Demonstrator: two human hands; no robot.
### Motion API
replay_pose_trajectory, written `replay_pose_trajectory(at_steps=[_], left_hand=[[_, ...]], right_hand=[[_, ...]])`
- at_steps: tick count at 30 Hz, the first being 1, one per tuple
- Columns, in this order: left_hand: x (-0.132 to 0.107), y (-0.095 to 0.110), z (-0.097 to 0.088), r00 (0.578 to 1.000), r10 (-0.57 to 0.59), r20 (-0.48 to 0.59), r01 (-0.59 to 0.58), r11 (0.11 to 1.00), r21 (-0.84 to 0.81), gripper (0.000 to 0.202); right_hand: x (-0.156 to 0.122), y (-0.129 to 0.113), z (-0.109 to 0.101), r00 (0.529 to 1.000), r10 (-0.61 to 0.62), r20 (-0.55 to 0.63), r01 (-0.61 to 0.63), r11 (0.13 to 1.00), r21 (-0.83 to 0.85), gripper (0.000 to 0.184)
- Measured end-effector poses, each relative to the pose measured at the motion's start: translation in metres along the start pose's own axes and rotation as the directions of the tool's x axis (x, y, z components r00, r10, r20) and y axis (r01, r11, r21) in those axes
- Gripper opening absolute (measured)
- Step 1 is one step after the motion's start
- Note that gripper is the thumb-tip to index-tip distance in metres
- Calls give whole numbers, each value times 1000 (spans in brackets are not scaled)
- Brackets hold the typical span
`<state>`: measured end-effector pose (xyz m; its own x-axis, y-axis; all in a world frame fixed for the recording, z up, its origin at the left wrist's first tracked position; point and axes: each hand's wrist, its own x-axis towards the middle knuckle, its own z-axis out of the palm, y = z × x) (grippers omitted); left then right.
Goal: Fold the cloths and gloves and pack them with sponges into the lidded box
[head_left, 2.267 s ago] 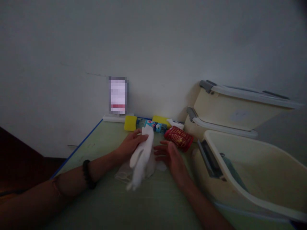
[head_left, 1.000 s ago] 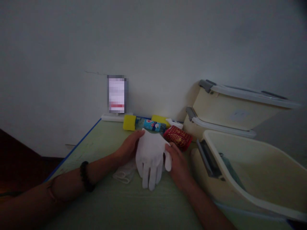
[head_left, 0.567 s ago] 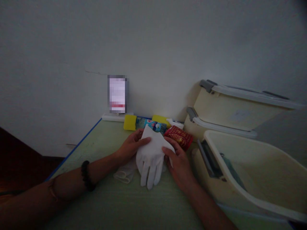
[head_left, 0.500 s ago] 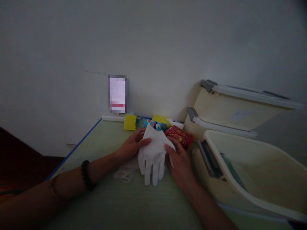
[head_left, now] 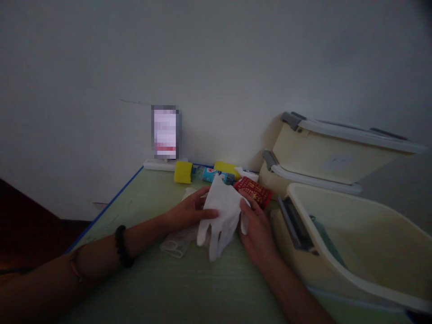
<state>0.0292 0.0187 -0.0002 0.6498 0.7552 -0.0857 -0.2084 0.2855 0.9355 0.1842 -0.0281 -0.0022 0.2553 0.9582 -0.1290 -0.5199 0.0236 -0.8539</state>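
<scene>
Head view: a limp, white fabric glove is held up by both bare hands above a pale green desk with a blue edge. By the left grip its near side is clasped, the thumb laid across the front; by the right grip the thumb side is pinched. The fingers of the glove hang downward, and whether the desk is touched by them cannot be told.

Since the cloth looks soft and thin, it could be folded over or twisted if the two grips were turned unevenly, and a corner could be let slip if the right pinch were loosened. The crumpled, whitish, thin material lying beneath might be snagged or dragged along if the glove were lowered. Just beyond the right fingertips, the red pack with gold lettering could be nudged by a careless reach; contact cannot be judged. Were the right forearm swung outward, the cream plastic tub beside it might be knocked.
</scene>
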Motion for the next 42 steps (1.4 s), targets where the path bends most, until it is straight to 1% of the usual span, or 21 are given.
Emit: replay_pose_trajectory(at_steps=[3,5,7,9,13,15,17,19,20,21,23,24,25,27,28,30,32,34,36,40,42], left_hand=[[1,-4,0,1000,-10,-8,9,997,-76,28],[3,-6,-1,999,12,-47,-16,995,-100,22],[5,-6,-2,996,32,-88,-42,992,-116,20],[6,-4,-2,991,44,-126,-62,988,-139,24],[6,1,-1,979,48,-197,-87,977,-195,26],[6,2,0,978,49,-205,-92,974,-205,28],[6,1,1,978,52,-204,-90,979,-183,29],[7,0,0,979,51,-198,-78,988,-131,31],[7,-1,0,980,50,-193,-71,992,-102,32],[7,-2,-1,980,49,-191,-64,995,-76,32],[7,-3,-2,980,50,-191,-57,998,-35,27],[7,-4,-3,980,48,-193,-53,998,-19,24],[7,-4,-3,980,46,-195,-49,999,-9,22],[7,-4,-3,980,32,-195,-36,999,-13,20],[7,-4,-3,980,23,-199,-29,999,-30,19],[6,-4,-1,977,1,-215,-14,998,-61,18],[5,-5,0,975,-16,-223,8,999,-35,18],[4,-6,0,976,-21,-219,28,999,28,19],[4,-7,0,976,-23,-216,32,999,37,21],[7,-10,-3,969,-47,-241,22,994,-107,26],[8,-10,-5,964,-24,-265,-13,991,-136,29]], right_hand=[[-2,-1,2,998,62,-25,-63,998,-26,42],[-3,-1,4,996,89,-30,-90,995,-44,45],[-4,1,5,994,109,-25,-110,992,-58,47],[-4,2,4,989,149,-3,-149,985,-82,47],[-4,4,-1,967,218,131,-201,971,-132,45],[-5,4,-3,952,236,196,-204,964,-171,39],[-6,3,-4,942,256,219,-208,953,-219,33],[-7,3,-4,945,252,209,-192,944,-270,29],[-7,3,-4,952,230,202,-162,939,-303,28],[-8,3,-4,961,190,201,-113,933,-342,28],[-8,4,-4,972,59,228,45,903,-428,30],[-8,4,-4,967,-28,253,148,870,-471,32],[-7,4,-4,951,-124,282,259,817,-515,33],[-7,3,-4,889,-299,348,457,651,-607,35],[-7,3,-5,850,-362,382,526,553,-646,36],[-8,2,-5,789,-429,440,601,391,-696,39],[-9,1,-6,756,-444,482,632,299,-715,40],[-10,0,-6,733,-447,513,651,239,-721,38],[-10,0,-6,718,-435,544,666,203,-717,38],[-11,2,-7,690,-399,604,700,158,-696,40],[-10,2,-8,679,-394,619,710,140,-690,41]])
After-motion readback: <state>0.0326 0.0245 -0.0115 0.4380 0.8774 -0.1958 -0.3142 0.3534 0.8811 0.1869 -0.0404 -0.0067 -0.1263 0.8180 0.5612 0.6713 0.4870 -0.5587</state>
